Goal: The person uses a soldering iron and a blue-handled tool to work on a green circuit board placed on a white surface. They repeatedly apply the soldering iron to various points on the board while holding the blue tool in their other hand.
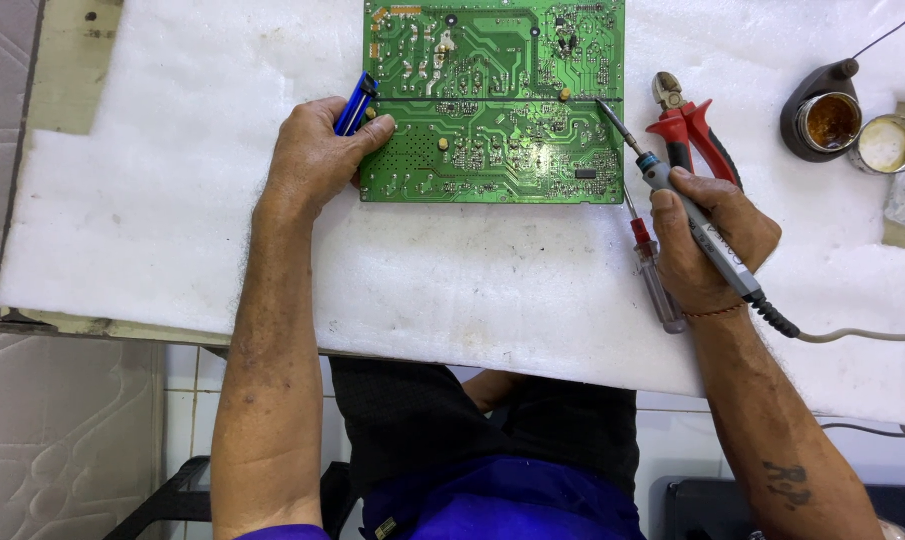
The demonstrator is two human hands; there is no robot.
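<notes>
On top of the white foam sheet [423,270] sits a green circuit board [493,100], solder side up; the left hand [318,155] rests at its left edge, fingers curled shut around a blue tool [356,103] that pokes up toward the board's corner. Over on the right, the right hand [708,240] has a soldering iron [673,195] in a pen-style grip — fingers closed on the handle, tip touching the board's right edge; its cable trails off right. Red cutters [688,125] and a red-handled screwdriver [653,275] lie just beside that hand — two small jars [858,130] sit further right.
</notes>
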